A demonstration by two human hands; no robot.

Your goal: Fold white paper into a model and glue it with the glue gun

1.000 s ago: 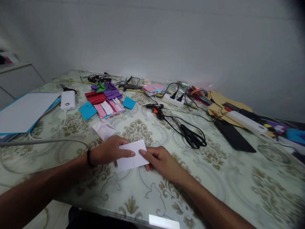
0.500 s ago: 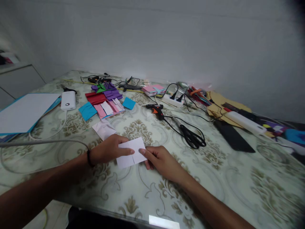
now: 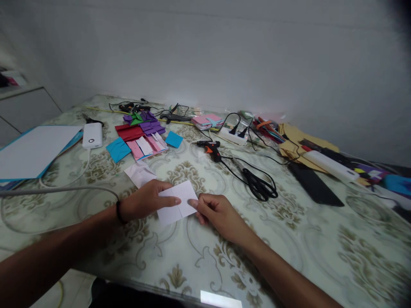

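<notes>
A small white square of folded paper (image 3: 183, 194), with a seam across its middle, is held between my two hands above the table. My left hand (image 3: 150, 200) grips its left side, thumb on top and fingers hidden beneath. At the right edge my right hand (image 3: 215, 211) pinches the paper between thumb and fingers. Just behind my left hand lies a piece of folded white paper (image 3: 138, 172). Farther back are folded pink and white papers (image 3: 147, 147), a red one (image 3: 129, 132), purple ones (image 3: 151, 127) and two blue ones, including a blue square (image 3: 174, 139).
A black glue gun (image 3: 209, 147) with a coiled cable (image 3: 260, 184) lies beyond my right hand. A power strip (image 3: 233, 136) stands near the wall. At left are paper sheets (image 3: 35, 149) and a white power bank (image 3: 92, 135); a black phone-like slab (image 3: 316, 184) lies right.
The white paper has turned slightly in my hands, its upper edge shifting up. My right hand has moved a little along its right side; the things on the table are unchanged.
</notes>
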